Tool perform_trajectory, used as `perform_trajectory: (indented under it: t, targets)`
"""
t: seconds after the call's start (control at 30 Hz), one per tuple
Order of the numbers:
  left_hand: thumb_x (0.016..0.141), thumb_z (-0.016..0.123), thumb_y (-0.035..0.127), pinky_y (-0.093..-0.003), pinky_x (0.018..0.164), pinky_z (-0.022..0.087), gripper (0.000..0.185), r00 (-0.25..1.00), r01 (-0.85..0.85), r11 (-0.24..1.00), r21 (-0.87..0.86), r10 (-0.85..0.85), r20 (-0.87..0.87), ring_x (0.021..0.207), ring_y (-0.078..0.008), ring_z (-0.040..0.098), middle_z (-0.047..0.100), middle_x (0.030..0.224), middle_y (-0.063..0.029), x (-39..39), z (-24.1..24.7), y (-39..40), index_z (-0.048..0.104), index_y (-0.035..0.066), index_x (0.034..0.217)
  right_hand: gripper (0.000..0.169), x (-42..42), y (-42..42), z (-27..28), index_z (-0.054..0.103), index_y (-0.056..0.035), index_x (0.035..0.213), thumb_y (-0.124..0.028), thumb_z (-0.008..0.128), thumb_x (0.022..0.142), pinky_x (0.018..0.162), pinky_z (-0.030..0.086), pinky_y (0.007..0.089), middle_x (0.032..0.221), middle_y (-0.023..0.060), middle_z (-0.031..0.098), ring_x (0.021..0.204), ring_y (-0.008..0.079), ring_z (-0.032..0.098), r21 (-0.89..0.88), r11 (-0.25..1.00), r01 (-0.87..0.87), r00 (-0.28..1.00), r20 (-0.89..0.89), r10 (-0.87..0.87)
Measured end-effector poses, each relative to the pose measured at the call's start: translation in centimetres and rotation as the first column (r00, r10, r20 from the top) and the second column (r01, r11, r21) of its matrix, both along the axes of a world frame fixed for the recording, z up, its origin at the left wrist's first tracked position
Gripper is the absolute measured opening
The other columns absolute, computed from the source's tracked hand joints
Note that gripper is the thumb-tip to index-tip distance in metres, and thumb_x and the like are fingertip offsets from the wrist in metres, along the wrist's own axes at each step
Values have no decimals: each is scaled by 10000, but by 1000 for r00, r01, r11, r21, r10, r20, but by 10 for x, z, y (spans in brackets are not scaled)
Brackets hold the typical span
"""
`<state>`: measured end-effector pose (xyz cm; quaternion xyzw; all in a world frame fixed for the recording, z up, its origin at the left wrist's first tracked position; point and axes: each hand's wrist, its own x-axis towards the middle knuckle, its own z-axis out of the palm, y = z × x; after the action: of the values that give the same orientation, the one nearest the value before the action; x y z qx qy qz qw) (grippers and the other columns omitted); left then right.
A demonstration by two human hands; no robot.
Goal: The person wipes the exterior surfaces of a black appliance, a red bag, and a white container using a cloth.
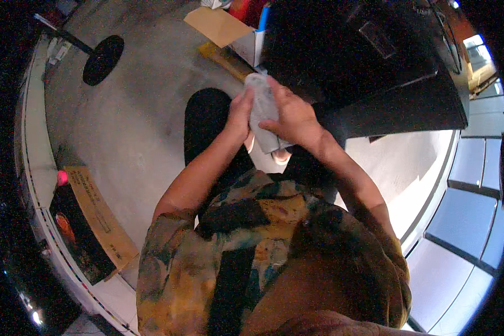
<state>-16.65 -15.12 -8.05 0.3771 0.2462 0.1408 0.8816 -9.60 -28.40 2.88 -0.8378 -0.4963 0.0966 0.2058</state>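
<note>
My left hand [240, 111] and my right hand [294, 113] hold a light grey, cloth-like bundle [263, 110] between them, above my lap. The left fingers press along its left side. On its right side, the right hand lies with the thumb across the front and the fingers near the top. The bundle is long and somewhat blurred, and its lower end hangs past my palms. Whether anything is wrapped inside cannot be told. Just beyond its top, a yellowish-brown strip [224, 63] runs towards an open cardboard box.
The open cardboard box [245, 48] stands ahead beside a dark table [399, 105]. A round black base with a pole [103, 60] is on the floor at the upper left. Another cardboard box [101, 218] lies at the lower left, and light-coloured cabinets [460, 222] line the right.
</note>
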Motion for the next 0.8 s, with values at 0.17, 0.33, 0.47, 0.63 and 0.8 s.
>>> perform_trajectory:
  t: [0.17, 0.33, 0.47, 0.63, 0.8]
  targets:
    - [932, 494, 431, -379, 881, 457, 467, 998, -64, 981, -182, 62, -14, 1005, -239, 567, 561, 1174, -96, -14, 44, 16, 499, 70, 1229, 658, 27, 39, -5, 492, -30, 1249, -263, 741, 686, 800, 510, 432, 1131, 211, 572, 969, 394, 594, -25, 998, -59, 998, -16, 59]
    - [917, 569, 220, -414, 952, 440, 412, 996, -21, 981, -192, 37, 80, 1103, -229, 528, 527, 1218, -94, 8, 57, 32, 434, 76, 1279, 435, 42, 48, -3, 595, -57, 1114, -214, 704, 723, 816, 496, 425, 1046, 174, 601, 976, 380, 583, 432, 902, -18, 1000, 7, 17]
    - [908, 566, 158, -415, 926, 457, 454, 951, -297, 955, 0, 296, 89, 1093, -235, 536, 514, 1231, -107, 37, 63, 26, 375, 70, 1310, 381, 53, 26, 17, 605, -74, 1088, -200, 678, 736, 827, 486, 415, 994, 153, 612, 954, 362, 576, 556, 825, -101, 966, 255, -53]
    - [865, 605, 152, -393, 912, 460, 552, 914, -346, 902, 257, 263, 308, 1098, -244, 537, 506, 1247, -127, 108, 111, 38, 318, 68, 1330, 215, 67, 3, -17, 632, -64, 935, -198, 664, 770, 683, 503, 399, 872, 115, 620, 812, 315, 614, 149, 989, 25, 997, 72, -36]
    - [817, 639, 173, -375, 923, 402, 638, 859, -441, 581, 684, 53, 509, 1081, -255, 508, 507, 1212, -147, 208, 150, 48, 321, 37, 1353, 197, 69, 14, -36, 604, -52, 905, -210, 605, 789, 695, 509, 462, 853, 162, 622, 799, 352, 617, 14, 989, -148, 985, -83, 149]
